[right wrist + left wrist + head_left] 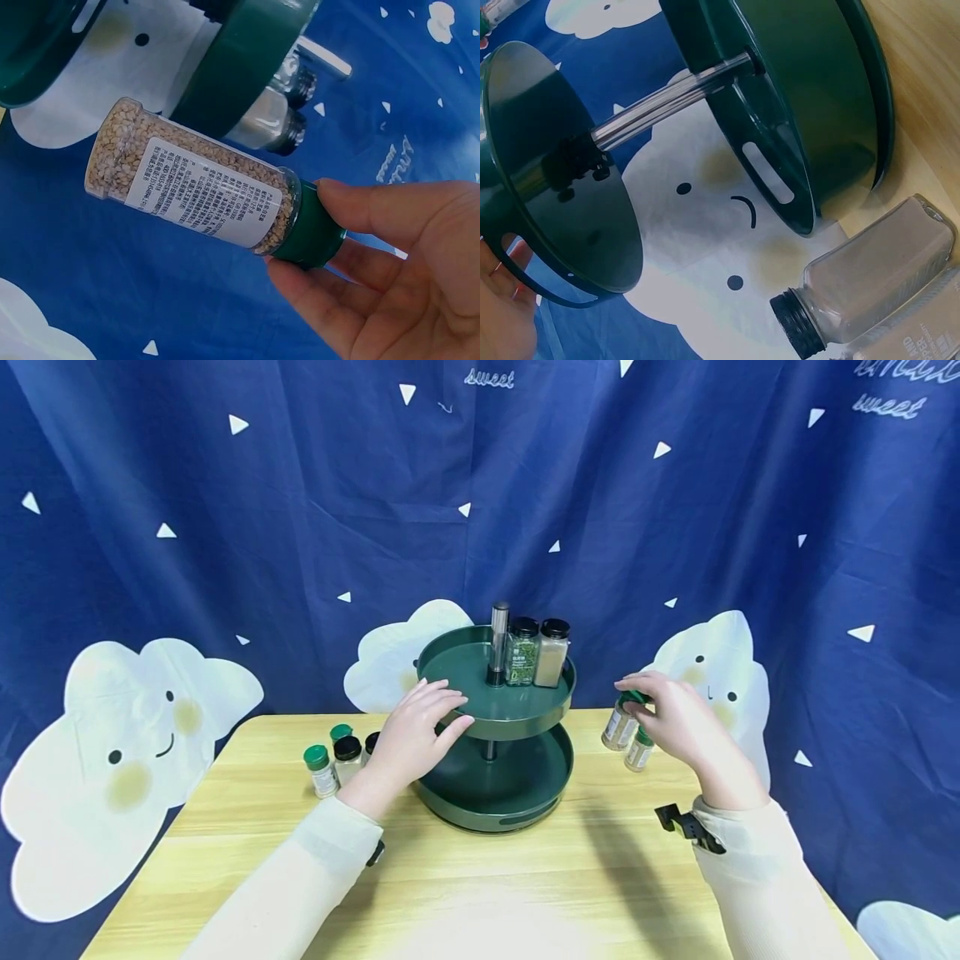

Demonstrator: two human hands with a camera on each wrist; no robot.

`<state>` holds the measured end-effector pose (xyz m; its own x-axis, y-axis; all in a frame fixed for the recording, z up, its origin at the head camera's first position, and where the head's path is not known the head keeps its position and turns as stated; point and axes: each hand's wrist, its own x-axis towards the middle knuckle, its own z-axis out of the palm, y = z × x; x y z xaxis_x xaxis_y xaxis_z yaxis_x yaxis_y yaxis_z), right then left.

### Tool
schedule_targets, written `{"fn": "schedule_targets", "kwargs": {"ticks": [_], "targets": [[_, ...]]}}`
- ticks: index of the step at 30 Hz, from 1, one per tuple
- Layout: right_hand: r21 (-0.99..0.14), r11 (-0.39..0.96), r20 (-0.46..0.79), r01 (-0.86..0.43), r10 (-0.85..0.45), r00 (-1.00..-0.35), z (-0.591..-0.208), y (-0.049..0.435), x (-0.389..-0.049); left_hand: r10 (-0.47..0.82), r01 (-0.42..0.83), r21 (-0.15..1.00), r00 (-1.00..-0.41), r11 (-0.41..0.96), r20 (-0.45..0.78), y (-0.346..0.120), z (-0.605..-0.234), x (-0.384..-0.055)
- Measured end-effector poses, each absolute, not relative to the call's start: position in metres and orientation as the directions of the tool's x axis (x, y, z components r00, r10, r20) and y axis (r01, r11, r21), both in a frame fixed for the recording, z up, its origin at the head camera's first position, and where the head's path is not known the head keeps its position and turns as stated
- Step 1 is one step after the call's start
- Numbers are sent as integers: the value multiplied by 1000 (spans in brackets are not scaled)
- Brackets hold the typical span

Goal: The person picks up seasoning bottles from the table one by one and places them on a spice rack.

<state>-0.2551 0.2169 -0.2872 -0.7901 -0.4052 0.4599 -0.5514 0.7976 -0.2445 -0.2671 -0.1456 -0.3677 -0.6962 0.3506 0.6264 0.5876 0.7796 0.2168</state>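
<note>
My left hand (411, 735) is at the left front rim of a dark green two-tier turntable (517, 727). Its fingers reach over the upper tray's wall, with the thumb on the outer side; in the left wrist view, fingers (517, 259) show at the tray's handle slot. To the right, my right hand (675, 714) pinches the green cap of a spice jar (199, 176) between thumb and fingers. Pale sesame-like seeds fill this clear jar, which tilts in the head view. Beside it stands a smaller green-capped jar (639, 752).
On the upper tray stand a black-capped jar of green flakes (522, 652) and a black-capped jar of pale powder (551, 653). Left of the turntable are several jars, including a green-capped one (322, 772) and a black-capped one (348, 760). A blue curtain (375, 485) hangs behind the table.
</note>
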Motion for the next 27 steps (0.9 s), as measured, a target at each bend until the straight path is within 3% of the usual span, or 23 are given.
{"fn": "schedule_targets", "kwargs": {"ticks": [27], "targets": [[-223, 790, 506, -570, -406, -761, -256, 196, -251, 354, 592, 215, -693, 777, 627, -146, -369, -268]]}}
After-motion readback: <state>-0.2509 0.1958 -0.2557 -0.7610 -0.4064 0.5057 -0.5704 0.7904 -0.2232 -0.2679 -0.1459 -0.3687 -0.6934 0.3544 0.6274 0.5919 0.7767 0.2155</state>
